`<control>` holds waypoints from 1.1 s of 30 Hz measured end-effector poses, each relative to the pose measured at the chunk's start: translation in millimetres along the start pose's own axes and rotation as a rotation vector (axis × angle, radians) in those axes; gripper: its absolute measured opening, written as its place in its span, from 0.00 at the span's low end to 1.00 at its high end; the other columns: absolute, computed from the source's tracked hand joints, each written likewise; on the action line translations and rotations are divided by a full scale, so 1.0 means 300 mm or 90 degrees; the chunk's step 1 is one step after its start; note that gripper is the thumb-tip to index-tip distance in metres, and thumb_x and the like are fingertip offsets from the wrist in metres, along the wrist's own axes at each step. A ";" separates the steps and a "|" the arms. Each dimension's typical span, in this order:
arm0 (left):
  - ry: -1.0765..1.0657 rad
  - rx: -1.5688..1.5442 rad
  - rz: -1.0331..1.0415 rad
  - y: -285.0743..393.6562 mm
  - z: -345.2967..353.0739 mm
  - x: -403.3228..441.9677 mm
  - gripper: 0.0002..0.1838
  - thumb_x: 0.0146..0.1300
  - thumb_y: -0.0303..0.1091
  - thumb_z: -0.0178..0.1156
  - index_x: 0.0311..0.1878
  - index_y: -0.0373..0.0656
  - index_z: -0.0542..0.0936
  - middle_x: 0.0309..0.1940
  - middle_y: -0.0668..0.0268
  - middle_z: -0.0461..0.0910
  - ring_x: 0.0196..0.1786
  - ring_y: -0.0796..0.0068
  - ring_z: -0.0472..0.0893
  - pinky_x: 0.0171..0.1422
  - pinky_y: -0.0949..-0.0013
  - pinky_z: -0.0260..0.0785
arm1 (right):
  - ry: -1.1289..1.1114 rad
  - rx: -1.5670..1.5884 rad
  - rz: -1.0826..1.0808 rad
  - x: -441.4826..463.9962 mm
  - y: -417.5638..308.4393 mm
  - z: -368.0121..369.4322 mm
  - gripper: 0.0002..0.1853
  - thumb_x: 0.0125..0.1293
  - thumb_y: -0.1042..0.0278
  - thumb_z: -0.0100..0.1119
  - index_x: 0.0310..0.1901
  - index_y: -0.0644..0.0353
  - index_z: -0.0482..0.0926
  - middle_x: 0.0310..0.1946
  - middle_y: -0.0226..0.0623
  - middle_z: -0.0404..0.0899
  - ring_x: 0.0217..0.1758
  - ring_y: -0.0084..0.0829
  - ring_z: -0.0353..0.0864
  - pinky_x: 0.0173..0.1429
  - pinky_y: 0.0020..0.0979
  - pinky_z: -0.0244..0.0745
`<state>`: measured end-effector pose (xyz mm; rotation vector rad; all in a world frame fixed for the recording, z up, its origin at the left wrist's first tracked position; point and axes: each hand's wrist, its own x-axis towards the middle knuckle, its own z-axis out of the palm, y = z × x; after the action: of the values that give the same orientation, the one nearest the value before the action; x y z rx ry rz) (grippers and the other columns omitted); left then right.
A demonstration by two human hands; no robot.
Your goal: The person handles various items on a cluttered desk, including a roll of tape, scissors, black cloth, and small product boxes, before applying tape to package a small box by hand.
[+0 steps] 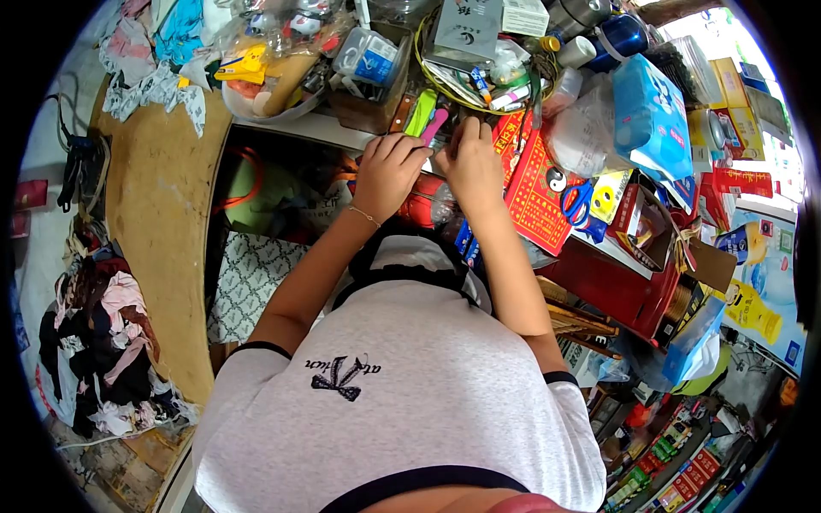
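Note:
My left hand [392, 175], with a thin bracelet at the wrist, is at the cluttered tabletop's near edge, fingers bent and drawn together. Close beside it my right hand [475, 167] is closed, its fingers curled in. The two hands almost meet; whatever lies in their fingers is hidden or too small to name. Just beyond my left fingertips are a pink strip-shaped thing [435, 124] and a bright green one [420, 113]. A red printed booklet [536, 198] lies to the right of my right hand, with blue-handled scissors [578, 203] by its edge.
Behind the hands stand a wire-rimmed basket [421, 53] of small items, a grey box [466, 32] and a brown container [373, 109]. A blue package [652, 115] is at the right. Below the edge is an open space with bags. Cloth scraps [107, 333] are piled left.

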<state>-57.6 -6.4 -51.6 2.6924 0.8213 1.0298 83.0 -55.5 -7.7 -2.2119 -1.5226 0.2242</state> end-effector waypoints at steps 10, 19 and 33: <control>-0.020 -0.008 -0.005 -0.004 0.018 0.038 0.09 0.56 0.32 0.61 0.42 0.48 0.80 0.42 0.72 0.78 0.48 0.69 0.75 0.52 0.64 0.63 | 0.103 0.072 -0.024 -0.021 0.009 0.072 0.16 0.55 0.71 0.64 0.43 0.65 0.70 0.39 0.50 0.70 0.37 0.54 0.77 0.39 0.46 0.76; -0.014 0.013 -0.011 -0.004 0.045 0.049 0.08 0.57 0.34 0.61 0.41 0.49 0.80 0.40 0.73 0.77 0.45 0.69 0.75 0.46 0.64 0.64 | 0.059 0.047 0.039 -0.027 0.020 0.051 0.12 0.58 0.70 0.60 0.40 0.66 0.71 0.40 0.51 0.70 0.37 0.54 0.78 0.37 0.47 0.76; 0.004 0.048 -0.031 0.008 0.058 0.063 0.06 0.56 0.33 0.60 0.38 0.52 0.79 0.39 0.75 0.76 0.44 0.71 0.74 0.44 0.65 0.64 | 0.027 -0.067 0.010 -0.026 0.003 0.026 0.10 0.55 0.78 0.57 0.40 0.71 0.75 0.43 0.51 0.74 0.45 0.47 0.80 0.43 0.38 0.80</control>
<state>-33.6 2.7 -53.2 2.7181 0.9409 1.0174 77.9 -60.8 -15.9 -2.2954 -1.5267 0.1032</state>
